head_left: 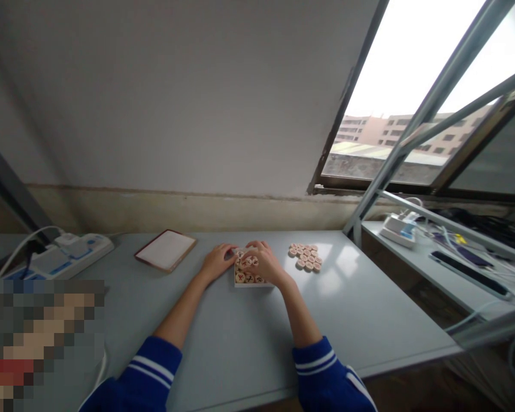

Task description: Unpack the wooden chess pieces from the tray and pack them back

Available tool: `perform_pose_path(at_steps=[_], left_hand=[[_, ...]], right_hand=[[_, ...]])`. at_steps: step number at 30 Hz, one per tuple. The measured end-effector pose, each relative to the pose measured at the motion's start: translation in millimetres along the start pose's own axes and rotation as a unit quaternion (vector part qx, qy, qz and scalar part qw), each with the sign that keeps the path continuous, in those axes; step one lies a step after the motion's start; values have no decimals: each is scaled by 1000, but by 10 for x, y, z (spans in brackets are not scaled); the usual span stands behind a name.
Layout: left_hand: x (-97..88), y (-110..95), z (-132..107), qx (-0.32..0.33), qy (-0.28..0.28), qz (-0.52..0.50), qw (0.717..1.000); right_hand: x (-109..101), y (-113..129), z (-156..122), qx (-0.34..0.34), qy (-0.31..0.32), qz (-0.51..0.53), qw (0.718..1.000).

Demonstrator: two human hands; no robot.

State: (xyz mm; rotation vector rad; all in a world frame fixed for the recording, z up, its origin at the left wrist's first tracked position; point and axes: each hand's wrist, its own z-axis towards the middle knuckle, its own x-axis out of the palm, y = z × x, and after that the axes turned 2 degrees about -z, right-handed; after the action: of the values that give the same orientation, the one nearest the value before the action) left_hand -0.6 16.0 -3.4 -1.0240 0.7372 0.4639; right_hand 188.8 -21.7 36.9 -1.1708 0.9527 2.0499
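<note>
A white open box [254, 284] stands on the table, filled with round wooden Chinese chess pieces [249, 278] marked with red and dark characters. My left hand [217, 263] grips the box's left side, thumb and fingers against its edge. Over the box's top and right part, my right hand [266, 265] is bent with its fingers curled down on a Chinese chess piece among the others; the hand hides part of the box. To the right, several more pieces lie flat in a loose cluster [308, 258] on the tabletop.
A white panel with a brown-red edge [166, 250], perhaps a lid, lies left on the grey table [240, 343]. A power strip [81, 249] with cables sits at the far left. Metal bed-frame bars [380, 189] and a second cluttered table [463, 269] are on the right.
</note>
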Motion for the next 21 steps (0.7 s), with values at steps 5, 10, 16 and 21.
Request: perform_pose_path(at_steps=[5, 10, 16, 21], left_hand=[[-12, 6, 3, 0, 6, -1, 1000], [-3, 17, 13, 0, 13, -1, 1000], [0, 15, 7, 0, 12, -1, 1000], [-11, -8, -3, 0, 11, -3, 1000]], right_hand=[[-240, -240, -116, 102, -89, -37, 990], [-353, -461, -337, 166, -104, -100, 976], [-327, -692, -547, 283, -109, -195, 933], [-378, -502, -394, 223, -117, -128, 959]])
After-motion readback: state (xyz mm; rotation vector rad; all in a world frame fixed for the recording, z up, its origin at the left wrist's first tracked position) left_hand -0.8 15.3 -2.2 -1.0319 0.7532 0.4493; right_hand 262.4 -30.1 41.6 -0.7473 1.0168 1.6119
